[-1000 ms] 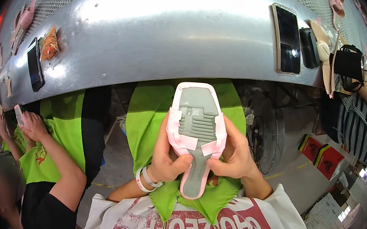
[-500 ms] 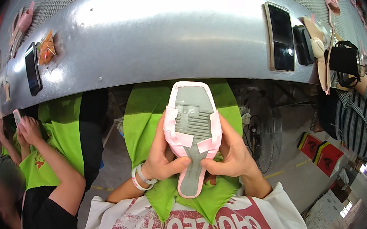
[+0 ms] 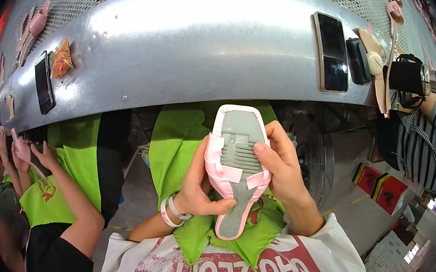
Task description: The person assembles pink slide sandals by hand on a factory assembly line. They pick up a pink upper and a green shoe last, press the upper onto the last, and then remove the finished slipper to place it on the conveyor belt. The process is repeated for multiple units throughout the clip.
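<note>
A pink sandal upper on its form, with a grey underside (image 3: pixel 243 133), is held up over my lap, square toe pointing away from me. Pink strap ends lie folded over onto the grey face at both sides. My left hand (image 3: pixel 197 187) wraps the left side, its thumb resting on the narrow middle part. On the right side, my right hand (image 3: pixel 284 169) grips near the toe, its thumb pressing the edge beside the ridged grey area. The fingers behind the sandal are hidden.
Ahead curves a metal worktable (image 3: pixel 196 43). On it lie a large phone (image 3: pixel 331 52), a black case (image 3: pixel 358 60), beige shoe parts (image 3: pixel 376 67), another phone (image 3: pixel 45 82) and a snack packet (image 3: pixel 62 60). A co-worker's hands (image 3: pixel 27 156) handle a pink shoe part at left. A fan (image 3: pixel 317 165) stands below right.
My right hand has shifted up from the narrow part to the toe side, its thumb now on the edge. The sandal has moved slightly right and nearer to me.
</note>
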A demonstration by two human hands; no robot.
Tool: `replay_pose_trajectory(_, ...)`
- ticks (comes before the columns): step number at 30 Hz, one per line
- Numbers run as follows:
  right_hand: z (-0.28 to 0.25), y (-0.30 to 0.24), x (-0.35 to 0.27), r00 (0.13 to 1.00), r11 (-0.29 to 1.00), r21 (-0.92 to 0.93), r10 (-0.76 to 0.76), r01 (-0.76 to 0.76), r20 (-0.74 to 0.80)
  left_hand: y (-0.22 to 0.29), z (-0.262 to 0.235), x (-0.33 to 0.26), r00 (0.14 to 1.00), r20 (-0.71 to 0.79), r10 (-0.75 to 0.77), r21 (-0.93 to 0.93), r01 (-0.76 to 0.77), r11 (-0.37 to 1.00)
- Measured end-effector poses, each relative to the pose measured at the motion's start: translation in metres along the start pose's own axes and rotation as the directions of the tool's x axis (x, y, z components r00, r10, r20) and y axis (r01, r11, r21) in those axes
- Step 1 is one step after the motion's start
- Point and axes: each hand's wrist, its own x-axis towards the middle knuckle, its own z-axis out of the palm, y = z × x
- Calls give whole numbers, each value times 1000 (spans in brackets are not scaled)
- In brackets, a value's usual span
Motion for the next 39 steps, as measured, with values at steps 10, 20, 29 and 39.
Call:
replay_pose_trajectory(10,-8,-6,0,984,994,-53,-85,94,158,18,-37,39,849,447,-283,169,230,958)
replay_pose_trajectory(20,5,-14,13,926,916,-171,-375,363,-46,89,31,41,991,91,-94,892,-39,450)
replay_pose_trajectory(29,-69,-292,106,167,461,-319,-746,828,-644,101,19,16,991,65,-121,953,-26,301)
replay_pose_trajectory(39,64,-169,-13,347,302,-183,-689,935,636,167,-22,84,981,-103,166,866,171,-471)
